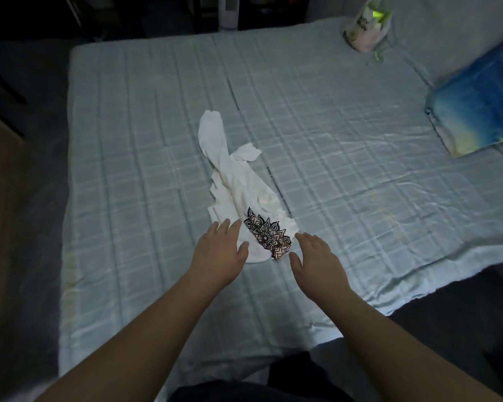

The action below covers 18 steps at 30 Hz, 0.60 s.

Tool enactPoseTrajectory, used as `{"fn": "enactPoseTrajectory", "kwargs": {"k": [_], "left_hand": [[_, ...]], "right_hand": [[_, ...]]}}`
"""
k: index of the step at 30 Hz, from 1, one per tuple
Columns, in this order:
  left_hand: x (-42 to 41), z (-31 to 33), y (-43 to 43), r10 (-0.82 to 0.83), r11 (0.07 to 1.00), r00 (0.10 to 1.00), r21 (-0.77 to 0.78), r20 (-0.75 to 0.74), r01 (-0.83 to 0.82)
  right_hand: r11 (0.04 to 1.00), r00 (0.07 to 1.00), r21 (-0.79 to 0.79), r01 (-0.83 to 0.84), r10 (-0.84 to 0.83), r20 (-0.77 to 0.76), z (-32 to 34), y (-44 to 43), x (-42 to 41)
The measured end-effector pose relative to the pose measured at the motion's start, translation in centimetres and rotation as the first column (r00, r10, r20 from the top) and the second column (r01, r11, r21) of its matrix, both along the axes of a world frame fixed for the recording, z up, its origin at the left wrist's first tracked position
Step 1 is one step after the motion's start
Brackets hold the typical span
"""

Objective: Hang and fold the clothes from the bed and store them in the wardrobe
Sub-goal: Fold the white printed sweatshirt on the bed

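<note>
White garment (233,184), bunched into a long crumpled strip with a black mandala print (269,235) at its near end, lies mid-bed and runs off toward 11 o'clock. Left hand (219,253) is spread flat, fingertips over its 7 o'clock edge. Right hand (314,256) is loose and grasps nothing, just beside it at 5 o'clock. The bed (360,140) is pale and checked; a blue bundle (476,111) sits at 2 o'clock. Dim room.

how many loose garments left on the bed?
1: crumpled white fabric garment with black mandala print, mid-bed. Blue tie-dye item at the right edge may be a pillow or folded cloth; cannot tell.
</note>
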<state>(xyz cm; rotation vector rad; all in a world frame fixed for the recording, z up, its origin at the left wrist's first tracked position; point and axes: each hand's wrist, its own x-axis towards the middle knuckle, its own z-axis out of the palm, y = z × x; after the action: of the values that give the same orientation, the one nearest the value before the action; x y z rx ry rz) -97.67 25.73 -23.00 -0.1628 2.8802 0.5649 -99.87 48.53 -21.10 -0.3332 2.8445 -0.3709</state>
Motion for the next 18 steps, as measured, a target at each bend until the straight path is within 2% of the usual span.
{"fn": "enactPoseTrajectory", "kwargs": {"k": [6,10,13,15,18], "left_hand": [[-7.6,-6.7,3.9,0.001,0.993,0.993,0.113,0.115,-0.014],[-12.7,-12.1,7.4,0.074,0.969,0.985,0.223,0.156,-0.108],[-16.4,-16.3,9.1,0.070,0.954,0.974,0.270,0.217,-0.128],[-18.9,-19.0,9.5,0.059,0.959,0.973,0.259,0.223,-0.117],[-22.5,-22.0,9.0,0.038,0.988,0.978,0.141,0.205,-0.067]], "right_hand": [[0.998,0.972,-0.036,0.042,-0.033,0.231,-8.2,3.3,-9.5],[0.998,0.928,-0.052,-0.018,0.036,0.372,-15.4,4.8,-15.7],[0.995,0.894,-0.099,-0.025,0.066,0.443,-20.2,5.1,-19.5],[0.991,0.891,-0.132,0.000,0.060,0.451,-23.3,5.1,-21.5],[0.987,0.899,-0.145,0.062,0.007,0.437,-27.2,4.7,-23.3]]}}
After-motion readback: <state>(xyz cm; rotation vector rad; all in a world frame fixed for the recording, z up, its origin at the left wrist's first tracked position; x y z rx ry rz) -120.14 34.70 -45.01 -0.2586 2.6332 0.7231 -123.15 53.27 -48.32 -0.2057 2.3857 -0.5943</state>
